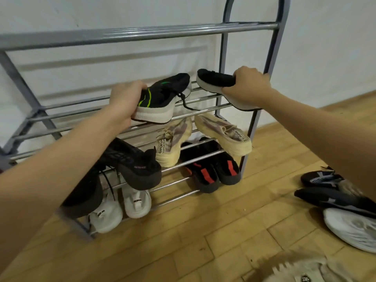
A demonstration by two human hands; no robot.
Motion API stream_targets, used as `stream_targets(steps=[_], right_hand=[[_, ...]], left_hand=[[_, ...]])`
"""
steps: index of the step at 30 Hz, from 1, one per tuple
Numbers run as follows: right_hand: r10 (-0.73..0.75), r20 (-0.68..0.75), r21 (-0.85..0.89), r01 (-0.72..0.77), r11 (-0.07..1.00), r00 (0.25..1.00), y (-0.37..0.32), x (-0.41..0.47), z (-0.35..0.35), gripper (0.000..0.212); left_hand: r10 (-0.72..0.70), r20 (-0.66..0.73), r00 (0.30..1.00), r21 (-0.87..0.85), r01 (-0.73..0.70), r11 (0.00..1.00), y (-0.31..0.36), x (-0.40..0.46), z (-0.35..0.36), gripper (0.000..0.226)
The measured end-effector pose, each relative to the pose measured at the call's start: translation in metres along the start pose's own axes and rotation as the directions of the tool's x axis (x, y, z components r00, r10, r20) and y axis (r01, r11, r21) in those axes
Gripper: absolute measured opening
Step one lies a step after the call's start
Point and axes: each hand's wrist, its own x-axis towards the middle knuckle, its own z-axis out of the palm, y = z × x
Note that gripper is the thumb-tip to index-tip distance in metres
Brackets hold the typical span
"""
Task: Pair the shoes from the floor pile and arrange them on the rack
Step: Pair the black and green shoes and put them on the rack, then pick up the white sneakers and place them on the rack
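Observation:
My left hand [127,100] grips the heel of a black sneaker with green stripes and a white sole [162,98], which lies on the second shelf of the grey metal rack [142,31]. My right hand [248,86] grips the heel of the matching black, white-soled sneaker [215,80], tilted on its side at that shelf's right end. Below sit a beige pair [223,135], a black pair with red stripes [211,169], a black pair [132,163] and a white pair [122,206].
On the wooden floor [203,231] at the right lies the pile: two dark sneakers with pale marks [329,192] and a white shoe [352,228]. A pale fuzzy item [295,269] lies at the bottom edge. A white wall stands behind the rack.

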Motion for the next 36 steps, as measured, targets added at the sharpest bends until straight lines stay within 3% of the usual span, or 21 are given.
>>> stream_targets(steps=[3,7,9,11,13,15,20,24,27,33,36], right_hand=[[-0.059,-0.082,-0.196,0.042,0.980,0.995,-0.007,-0.013,0.003,0.037],[-0.231,-0.174,-0.149,0.206,0.967,0.957,-0.012,-0.055,0.015,0.053],[-0.330,-0.216,-0.113,0.312,0.943,0.919,-0.009,-0.083,0.021,0.057],[-0.415,-0.218,-0.116,0.398,0.910,0.883,-0.002,-0.109,0.029,0.055],[-0.452,-0.167,-0.120,0.436,0.892,0.876,0.008,-0.131,0.038,0.057],[-0.445,-0.095,-0.077,0.439,0.895,0.890,0.019,-0.150,0.047,0.060],[-0.351,0.110,-0.020,0.355,0.935,0.930,0.046,-0.181,0.064,0.063],[-0.242,0.211,-0.024,0.253,0.967,0.947,0.075,-0.204,0.071,0.055],[-0.060,0.273,0.018,0.057,0.998,0.960,0.104,-0.229,0.078,0.052],[0.205,0.412,-0.024,-0.215,0.976,0.888,0.163,-0.285,0.097,0.053],[0.249,0.572,-0.095,-0.239,0.966,0.781,0.182,-0.307,0.104,0.060]], left_hand=[[0.070,-0.085,0.994,0.119,-0.059,0.991,-0.013,-0.005,0.003,0.015],[0.283,-0.154,0.947,0.414,-0.199,0.888,-0.028,-0.031,0.006,0.027],[0.453,-0.203,0.868,0.491,-0.309,0.814,-0.040,-0.051,0.004,0.036],[0.643,-0.220,0.734,0.549,-0.452,0.704,-0.055,-0.075,0.004,0.036],[0.799,-0.137,0.585,0.574,-0.611,0.545,-0.071,-0.096,0.007,0.031],[0.848,0.033,0.528,0.518,-0.735,0.437,-0.086,-0.112,0.012,0.026],[0.692,0.402,0.600,0.391,-0.795,0.463,-0.110,-0.141,0.030,0.023],[0.568,0.551,0.611,0.388,-0.790,0.474,-0.132,-0.157,0.044,0.028],[0.461,0.633,0.621,0.380,-0.769,0.514,-0.153,-0.172,0.053,0.029],[0.226,0.760,0.610,0.417,-0.724,0.550,-0.187,-0.200,0.075,0.037],[0.106,0.807,0.582,0.433,-0.703,0.564,-0.200,-0.211,0.089,0.040]])
